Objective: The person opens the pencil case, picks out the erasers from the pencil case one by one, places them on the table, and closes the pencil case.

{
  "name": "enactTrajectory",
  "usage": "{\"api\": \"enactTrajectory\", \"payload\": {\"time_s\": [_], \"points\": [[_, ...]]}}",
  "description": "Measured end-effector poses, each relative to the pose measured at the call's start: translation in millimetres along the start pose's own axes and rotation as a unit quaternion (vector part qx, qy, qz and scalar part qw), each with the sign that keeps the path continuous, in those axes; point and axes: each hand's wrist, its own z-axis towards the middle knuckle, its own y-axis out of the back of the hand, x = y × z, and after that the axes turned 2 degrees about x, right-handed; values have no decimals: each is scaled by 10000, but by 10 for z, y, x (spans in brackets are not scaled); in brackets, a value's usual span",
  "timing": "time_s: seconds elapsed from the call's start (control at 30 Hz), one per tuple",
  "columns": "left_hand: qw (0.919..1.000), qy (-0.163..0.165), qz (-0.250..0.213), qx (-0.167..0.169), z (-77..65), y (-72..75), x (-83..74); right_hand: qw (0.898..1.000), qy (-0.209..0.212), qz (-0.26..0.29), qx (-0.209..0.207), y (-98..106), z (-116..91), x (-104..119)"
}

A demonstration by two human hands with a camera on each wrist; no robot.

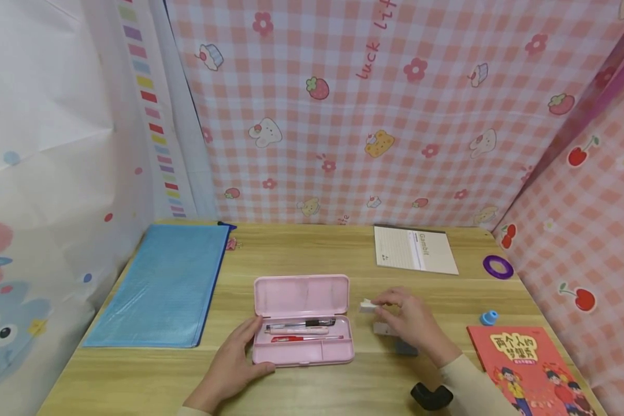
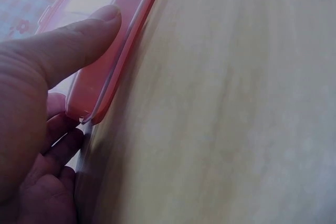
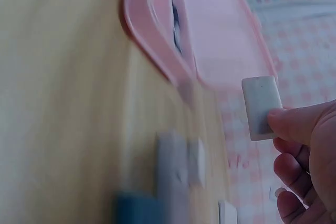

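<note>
A pink pencil case (image 1: 303, 355) lies with its lid raised on the table, holding a black pen (image 1: 312, 323), a pale pink pen (image 1: 297, 331) and a red pen (image 1: 286, 339). My left hand (image 1: 234, 361) grips the case's left end, its thumb (image 2: 100, 30) over the front rim and its fingers at the side. To the right of the case, my right hand (image 1: 411, 320) pinches a white eraser (image 3: 261, 106) between thumb and fingers, raised above the table. Below that hand are a pale block (image 1: 382, 329) and a dark teal block (image 1: 406, 346), both partly hidden.
A blue zip folder (image 1: 161, 283) lies at left. Toward the back right are a notebook (image 1: 416, 249) and a purple ring (image 1: 498, 267). A small blue item (image 1: 489, 318) and a red book (image 1: 525, 370) lie at right; a black curved object (image 1: 431, 397) is near the front.
</note>
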Motion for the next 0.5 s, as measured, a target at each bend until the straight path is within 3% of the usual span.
{"api": "enactTrajectory", "payload": {"time_s": [0.23, 0.5], "points": [[10000, 24, -14, 37, 11, -5, 11, 9998, -205, -68, 3, 169, 199, -267], [10000, -18, -17, 9, 12, -3, 20, 9981, -509, -98, 346, 157, 361, -463]]}}
